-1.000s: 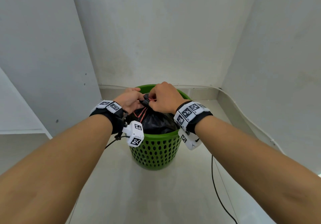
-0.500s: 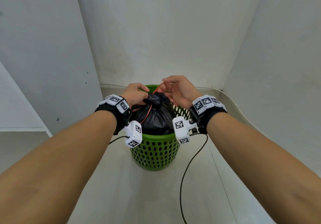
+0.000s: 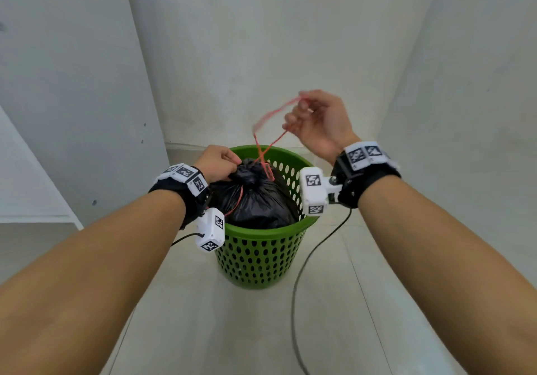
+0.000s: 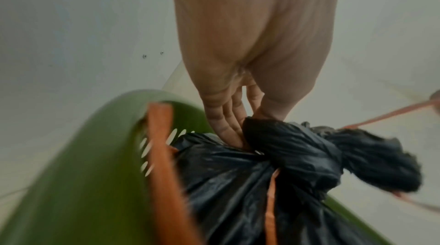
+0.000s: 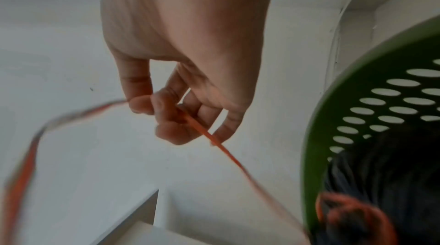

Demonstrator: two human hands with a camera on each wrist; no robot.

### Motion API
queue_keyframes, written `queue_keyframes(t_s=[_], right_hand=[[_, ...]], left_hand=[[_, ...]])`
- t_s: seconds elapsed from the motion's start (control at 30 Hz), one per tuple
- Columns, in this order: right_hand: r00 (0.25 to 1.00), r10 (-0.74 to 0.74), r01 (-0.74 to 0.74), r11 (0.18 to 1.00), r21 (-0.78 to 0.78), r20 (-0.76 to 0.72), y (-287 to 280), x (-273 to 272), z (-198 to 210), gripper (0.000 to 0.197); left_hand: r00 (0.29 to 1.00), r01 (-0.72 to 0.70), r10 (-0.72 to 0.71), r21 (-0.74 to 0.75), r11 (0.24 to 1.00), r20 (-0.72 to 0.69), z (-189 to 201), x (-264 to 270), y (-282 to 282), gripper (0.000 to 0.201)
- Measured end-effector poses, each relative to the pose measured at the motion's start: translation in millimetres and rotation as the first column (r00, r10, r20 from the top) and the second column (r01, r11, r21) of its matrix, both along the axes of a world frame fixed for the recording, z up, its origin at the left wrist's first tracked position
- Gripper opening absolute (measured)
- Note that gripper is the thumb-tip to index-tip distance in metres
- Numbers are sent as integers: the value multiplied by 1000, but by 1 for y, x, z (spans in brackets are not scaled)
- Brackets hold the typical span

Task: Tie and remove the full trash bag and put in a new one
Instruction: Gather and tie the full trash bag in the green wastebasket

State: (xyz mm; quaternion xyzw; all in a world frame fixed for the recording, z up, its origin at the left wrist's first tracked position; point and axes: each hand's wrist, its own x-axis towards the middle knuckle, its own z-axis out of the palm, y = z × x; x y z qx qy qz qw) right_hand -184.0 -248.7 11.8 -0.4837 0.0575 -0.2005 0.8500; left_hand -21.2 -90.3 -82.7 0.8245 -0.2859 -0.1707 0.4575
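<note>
Trash bag point(image 3: 255, 200), black and full, sits inside the green perforated bin point(image 3: 261, 246) on the pale floor point(image 3: 232, 331), close to the corner where the walls meet. Your left hand point(image 3: 218, 163) grips the bunched neck of the bag at the bin's left rim; the head view shows only knuckles there, but the left wrist view shows your fingers point(image 4: 228, 123) and thumb closed round the twisted black plastic just beside the knot. Your right hand point(image 3: 316, 121) is raised above the far rim, up and to the right of the bag, pinching the red drawstring point(image 3: 267, 148). From the head view the string rises from the knot, crosses itself and loops up to your fingers, blurred along its upper stretch. The right wrist view adds the detail: thumb and fingertips point(image 5: 166, 113) clamp the string, one strand running down toward the bin, another sweeping off left in a blur. A black cable point(image 3: 308, 261) trails from your right wrist across the floor beside the bin
</note>
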Motion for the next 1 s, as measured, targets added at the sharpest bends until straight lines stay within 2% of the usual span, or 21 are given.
queue_keyframes(t_s=[0.03, 0.07, 0.1, 0.13, 0.17, 0.23, 0.3, 0.33, 0.37, 0.4, 0.47, 0.53, 0.6, 0.67, 0.77, 0.87, 0.93, 1.0], right_hand=[[1000, 7, -7, 1000, 27, 3, -5, -5, 5, 24], [999, 20, -21, 1000, -22, -47, -10, -8, 7, 25], [989, -1, -21, 988, -151, -148, -13, -12, 7, 30], [961, -65, -32, 939, -342, -268, -14, -15, 5, 35], [912, -171, -70, 832, -551, -373, -12, -16, 0, 39], [802, -399, -216, 502, -838, -445, -2, -11, -15, 37], [771, -550, -266, 180, -947, -321, 11, -2, -35, 32], [780, -578, -240, 74, -968, -238, 18, 2, -42, 26], [799, -580, -194, 7, -981, -162, 25, 6, -47, 21], [813, -570, -156, -15, -988, -120, 29, 10, -51, 19], [807, -555, -199, 66, -978, -202, 32, 19, -57, 25], [754, -550, -308, 187, -933, -359, 28, 26, -64, 31], [711, -525, -375, 281, -884, -468, 23, 24, -70, 26], [698, -458, -432, 342, -834, -550, 18, 19, -72, 22], [709, -407, -430, 397, -810, -576, 15, 17, -69, 29], [714, -361, -414, 474, -777, -600, 15, 15, -64, 33], [718, -344, -439, 449, -778, -604, 16, 12, -64, 31], [739, -380, -400, 416, -817, -556, 16, 11, -64, 27]], left_hand=[[1000, 6, -6, 11, 1000, 1, -2, -1, 1, 22], [1000, 8, -8, 7, 1000, -7, -3, -2, 1, 22], [999, 6, -7, -8, 1000, -34, -3, -3, 1, 22], [997, 3, -5, -31, 1000, -75, -2, -3, 1, 22], [993, -1, -6, -58, 998, -121, -1, -2, 1, 21], [981, 2, -22, -100, 995, -194, 2, -1, 2, 20], [971, 23, -56, -145, 989, -233, 8, -2, 4, 22], [967, 32, -73, -170, 985, -243, 11, -3, 4, 22], [965, 41, -88, -192, 981, -248, 14, -4, 5, 23], [962, 52, -104, -204, 978, -252, 16, -5, 7, 24], [963, 81, -126, -194, 978, -237, 20, -5, 9, 28], [971, 127, -152, -141, 982, -183, 21, -6, 11, 35], [975, 165, -175, -85, 983, -134, 22, -8, 10, 40], [978, 179, -183, -41, 983, -97, 22, -13, 8, 36], [984, 174, -175, 36, 984, 33, 19, -16, 3, 13], [979, 169, -173, 42, 985, 104, 14, -14, -2, 17], [979, 174, -177, 34, 984, 104, 13, -14, -4, 15], [979, 158, -163, 47, 986, 124, 14, -15, -5, 12]])
